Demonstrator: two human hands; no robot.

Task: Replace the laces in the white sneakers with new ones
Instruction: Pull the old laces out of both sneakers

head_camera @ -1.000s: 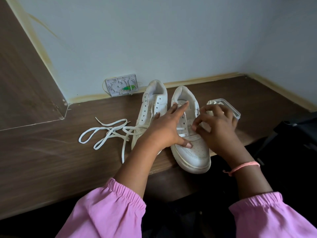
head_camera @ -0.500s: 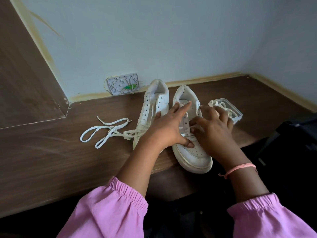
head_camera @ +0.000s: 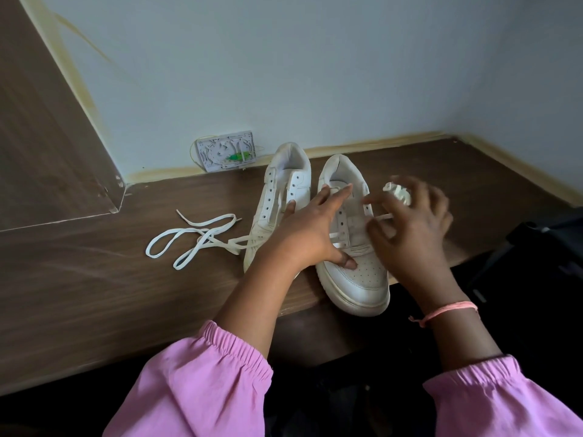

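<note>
Dark wood-grain laminate makes up the desk point(head_camera: 94, 294), which runs into a corner of pale walls. Two white sneakers stand side by side near its front edge, toes toward the person. The right sneaker point(head_camera: 356, 279) has its toe hanging just over that edge; the left sneaker point(head_camera: 277, 197) sits beside it, touching or nearly so, its upper eyelets bare.

The left hand point(head_camera: 309, 234) lies spread across the right sneaker, fingers straight along the tongue, thumb pressing the toe box to steady it. The right hand point(head_camera: 413, 228) is blurred; its fingers look curled at the lace point(head_camera: 383, 217) by the right-side eyelets, though whether they pinch it I cannot tell. A loose lace point(head_camera: 195, 238) trails toward the desk's left side from the left sneaker's lower eyelets. A small pale bundle point(head_camera: 398, 191) shows behind the right hand.

Likely step: working a lace through the right sneaker. Next calls for a firm pinch on the lace tip, with the shoe kept pinned.
</note>
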